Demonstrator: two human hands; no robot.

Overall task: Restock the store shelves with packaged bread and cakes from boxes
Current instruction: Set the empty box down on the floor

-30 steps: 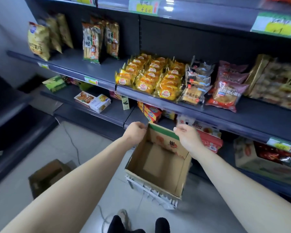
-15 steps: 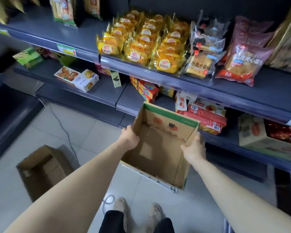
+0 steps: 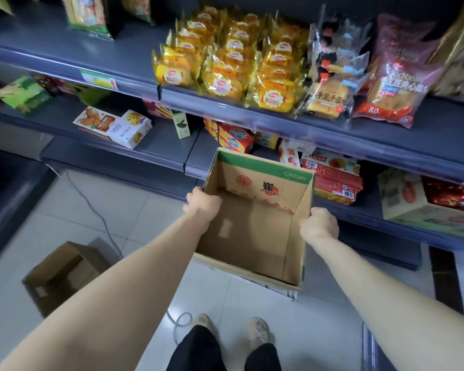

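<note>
Carton (image 3: 255, 236), open-topped: you are holding it between both hands, left hand (image 3: 202, 203) gripping its left wall, right hand (image 3: 319, 224) its right wall. Yellow cake packets (image 3: 225, 65) are sitting on the shelf (image 3: 279, 117) above your grip.

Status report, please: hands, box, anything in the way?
Hands: left hand grips the box by its left wall, right hand by its right wall. Box empty. On the floor to the left: second box, cable.

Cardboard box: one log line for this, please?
left hand: grips left wall | right hand: grips right wall | cardboard box: empty
</note>
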